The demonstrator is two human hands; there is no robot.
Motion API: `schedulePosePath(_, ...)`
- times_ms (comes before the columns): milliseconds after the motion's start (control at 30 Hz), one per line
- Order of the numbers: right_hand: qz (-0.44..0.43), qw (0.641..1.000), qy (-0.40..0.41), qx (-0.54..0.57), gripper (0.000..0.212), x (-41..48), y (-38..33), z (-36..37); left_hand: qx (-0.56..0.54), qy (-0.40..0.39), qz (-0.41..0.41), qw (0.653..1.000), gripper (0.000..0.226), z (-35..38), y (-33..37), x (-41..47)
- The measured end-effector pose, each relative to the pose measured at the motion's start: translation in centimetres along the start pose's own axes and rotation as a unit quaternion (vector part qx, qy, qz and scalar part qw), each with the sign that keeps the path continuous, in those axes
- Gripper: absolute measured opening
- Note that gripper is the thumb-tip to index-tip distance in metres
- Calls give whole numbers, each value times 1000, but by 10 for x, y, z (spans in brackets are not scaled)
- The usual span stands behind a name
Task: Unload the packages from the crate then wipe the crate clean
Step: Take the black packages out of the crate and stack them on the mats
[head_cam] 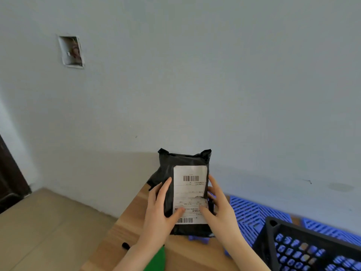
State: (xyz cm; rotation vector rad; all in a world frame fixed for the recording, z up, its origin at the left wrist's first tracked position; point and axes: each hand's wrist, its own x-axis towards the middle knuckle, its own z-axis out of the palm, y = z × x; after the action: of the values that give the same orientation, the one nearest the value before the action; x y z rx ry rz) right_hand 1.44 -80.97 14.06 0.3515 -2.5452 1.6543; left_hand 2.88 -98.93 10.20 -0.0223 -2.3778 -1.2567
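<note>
Far left I see a dark door (8, 173) and tiled floor (48, 222), and an open recess (71, 52) in the wall above. Next comes the wooden tabletop (125, 229), with a small black object (126, 245) near its front edge; I can't tell what it is.

My left hand (159, 212) grips the black package (183, 159), its fingers (165, 187) lying up the left side and the thumb pressed across the white shipping label (190, 185). The package is held upright above the tabletop, clear of the crate. My right hand (219, 209) mirrors the left, with its fingers (214, 184) along the right side and its thumb on the label.

Further right, blue lattice panels (246, 208) lie on the tabletop against the wall, and the black crate (265, 249) sits at the lower right, partly cut off by the frame.

I judge that unloading is under way: this package is out but not yet set down. The part of the crate I can see holds no package, though most of it is out of frame. No cloth is visible, so wiping remains.
</note>
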Motion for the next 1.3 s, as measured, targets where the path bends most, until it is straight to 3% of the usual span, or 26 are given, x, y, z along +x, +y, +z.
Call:
schedulePosePath(300,-9,998,-67,-20,98,65,20,25,10,27,-28,999,78,6,-34,71)
schedulePosePath(533,10,1000,-21,-10,91,114,40,47,4,-51,-15,999,61,7,-60,125)
schedulePosePath(800,81,996,3,-44,80,157,62,84,5,-157,-3,988,68,19,-117,172)
schedulePosePath(1300,197,975,63,-76,63,225,100,158,2,-247,1,969,60,46,-206,248)
